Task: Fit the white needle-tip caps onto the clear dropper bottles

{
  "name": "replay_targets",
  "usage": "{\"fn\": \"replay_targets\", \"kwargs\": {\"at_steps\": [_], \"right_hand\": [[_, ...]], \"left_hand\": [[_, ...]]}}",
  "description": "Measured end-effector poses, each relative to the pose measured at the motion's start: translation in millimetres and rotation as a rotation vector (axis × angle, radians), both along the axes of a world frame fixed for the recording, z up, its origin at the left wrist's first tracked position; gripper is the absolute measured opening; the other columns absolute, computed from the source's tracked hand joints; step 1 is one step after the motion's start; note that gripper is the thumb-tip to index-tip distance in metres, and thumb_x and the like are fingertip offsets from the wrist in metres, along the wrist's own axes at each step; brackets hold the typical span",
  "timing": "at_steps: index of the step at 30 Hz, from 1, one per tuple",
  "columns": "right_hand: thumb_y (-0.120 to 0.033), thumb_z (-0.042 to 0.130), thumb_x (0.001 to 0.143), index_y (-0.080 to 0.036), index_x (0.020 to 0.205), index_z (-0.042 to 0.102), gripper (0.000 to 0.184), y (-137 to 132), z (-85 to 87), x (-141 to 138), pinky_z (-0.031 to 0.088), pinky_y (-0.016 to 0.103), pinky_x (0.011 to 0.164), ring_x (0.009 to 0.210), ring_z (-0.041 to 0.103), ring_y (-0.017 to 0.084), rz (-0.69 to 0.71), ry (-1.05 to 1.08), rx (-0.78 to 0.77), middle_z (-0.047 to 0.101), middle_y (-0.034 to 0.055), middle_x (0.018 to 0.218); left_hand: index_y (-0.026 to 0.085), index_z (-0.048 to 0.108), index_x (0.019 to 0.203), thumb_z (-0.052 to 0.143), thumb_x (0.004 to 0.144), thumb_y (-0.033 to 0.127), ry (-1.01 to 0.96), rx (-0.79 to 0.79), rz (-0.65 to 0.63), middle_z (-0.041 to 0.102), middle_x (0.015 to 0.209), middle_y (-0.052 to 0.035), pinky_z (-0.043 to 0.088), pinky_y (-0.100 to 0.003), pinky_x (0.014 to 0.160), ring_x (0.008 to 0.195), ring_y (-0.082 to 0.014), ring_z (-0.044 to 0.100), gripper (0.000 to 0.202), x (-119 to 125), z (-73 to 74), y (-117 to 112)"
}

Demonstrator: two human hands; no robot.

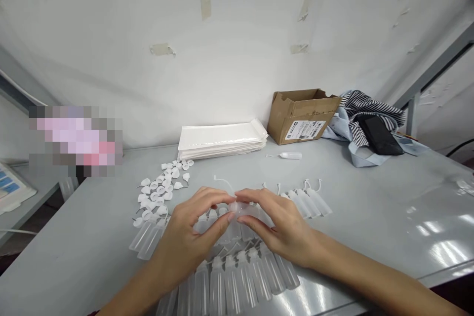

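A translucent plastic squeeze bottle (249, 209) lies sideways between my two hands above the table. My right hand (283, 219) is closed round its body, thumb below and fingers above. Thumb and fingertips of my left hand (194, 222) pinch the white nozzle cap (233, 206) at its neck; a thin tether strap (224, 180) sticks up behind. Below my hands lies a front row of similar bottles (232, 284). Another row sits behind it, partly hidden by my hands, with its right-end bottles (311, 202) showing. Loose white nozzle caps (160, 190) are scattered to the left.
A stack of white padded envelopes (222, 137) lies against the wall, beside an open cardboard box (303, 116). One bottle (291, 155) lies alone before the box. Striped cloth (370, 103) and a black phone-like object (380, 134) are at right. A blurred patch covers the far left.
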State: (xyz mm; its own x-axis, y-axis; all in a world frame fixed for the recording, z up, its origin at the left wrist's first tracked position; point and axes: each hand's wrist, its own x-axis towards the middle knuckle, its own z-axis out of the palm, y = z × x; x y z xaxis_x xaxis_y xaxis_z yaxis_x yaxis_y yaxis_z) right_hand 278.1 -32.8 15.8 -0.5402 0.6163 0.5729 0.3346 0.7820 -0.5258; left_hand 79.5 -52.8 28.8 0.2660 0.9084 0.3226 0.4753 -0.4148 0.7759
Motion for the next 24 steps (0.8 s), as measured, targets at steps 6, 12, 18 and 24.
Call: {"fn": "replay_targets", "kwargs": {"at_steps": [6, 12, 18, 24], "right_hand": [[-0.013, 0.053, 0.091, -0.019, 0.119, 0.047, 0.030, -2.6, 0.8, -1.7, 0.053, 0.033, 0.075, 0.088, 0.064, 0.020, 0.005, -0.006, 0.000, 0.069, 0.0073, 0.102], [-0.013, 0.056, 0.089, -0.024, 0.116, 0.048, 0.030, -5.7, -2.7, -3.3, 0.051, 0.030, 0.079, 0.092, 0.064, 0.017, -0.035, 0.045, -0.078, 0.068, 0.0033, 0.102], [-0.026, 0.054, 0.090, -0.022, 0.080, 0.047, 0.013, -8.2, 1.2, -5.9, 0.045, 0.023, 0.056, 0.065, 0.061, 0.013, -0.071, 0.052, -0.339, 0.066, 0.0003, 0.078], [-0.038, 0.061, 0.084, -0.022, 0.075, 0.043, 0.026, -6.2, 16.7, -6.4, 0.035, 0.023, 0.053, 0.057, 0.055, 0.013, -0.060, -0.011, -0.814, 0.058, -0.0037, 0.058]], "left_hand": [[0.029, 0.065, 0.095, 0.059, 0.087, 0.027, -0.007, -0.101, 0.016, 0.065, 0.093, 0.0021, 0.047, -0.027, 0.076, 0.084, -0.0155, 0.057, 0.010, 0.6, 1.0, 0.6], [0.026, 0.065, 0.091, 0.059, 0.087, 0.020, -0.027, 0.002, -0.010, 0.066, 0.087, 0.0026, 0.047, -0.023, 0.074, 0.081, -0.0137, 0.060, 0.009, 1.2, 1.2, -0.2], [0.021, 0.062, 0.089, 0.057, 0.086, 0.014, -0.054, -0.005, -0.025, 0.066, 0.087, 0.0010, 0.049, -0.022, 0.073, 0.078, -0.0122, 0.061, 0.009, 4.5, 2.7, -3.5], [0.020, 0.063, 0.088, 0.059, 0.083, 0.014, -0.176, -0.107, -0.015, 0.067, 0.088, -0.0005, 0.052, -0.025, 0.076, 0.080, -0.0140, 0.063, 0.009, 5.6, 7.4, -7.7]]}}
